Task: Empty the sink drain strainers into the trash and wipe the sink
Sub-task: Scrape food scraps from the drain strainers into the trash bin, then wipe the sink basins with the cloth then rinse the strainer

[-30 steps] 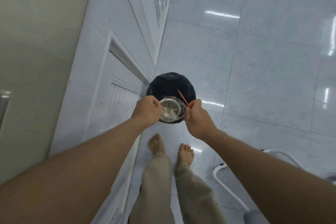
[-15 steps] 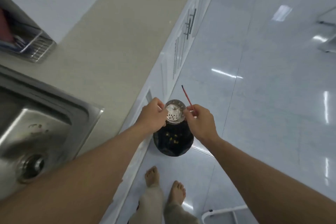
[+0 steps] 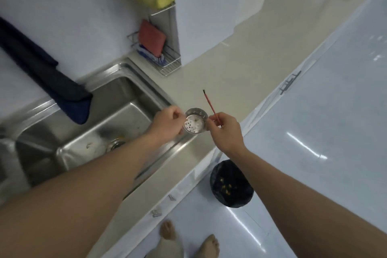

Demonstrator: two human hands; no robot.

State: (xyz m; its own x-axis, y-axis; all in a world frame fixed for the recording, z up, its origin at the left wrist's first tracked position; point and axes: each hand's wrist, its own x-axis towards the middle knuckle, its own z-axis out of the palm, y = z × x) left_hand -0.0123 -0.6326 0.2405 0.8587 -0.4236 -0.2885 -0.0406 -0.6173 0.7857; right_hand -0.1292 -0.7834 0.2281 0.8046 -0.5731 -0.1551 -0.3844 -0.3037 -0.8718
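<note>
Left hand (image 3: 167,124) fingers curled round strainer (image 3: 195,124) rim, held over rim of sink (image 3: 134,94); right hand (image 3: 226,133) pinches red stick (image 3: 210,105) — thumb and fingers together. Looks emptied: carry it level to drain (image 3: 116,144), seat flat — 1 smooth drop.

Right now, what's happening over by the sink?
A person's left hand grips a metal drain strainer by its rim, above the counter edge beside the sink. The right hand pinches a thin red stick and seems to steady the strainer's other side. The strainer looks nearly empty. The black-lined trash bin on the floor below holds yellow scraps.
</note>
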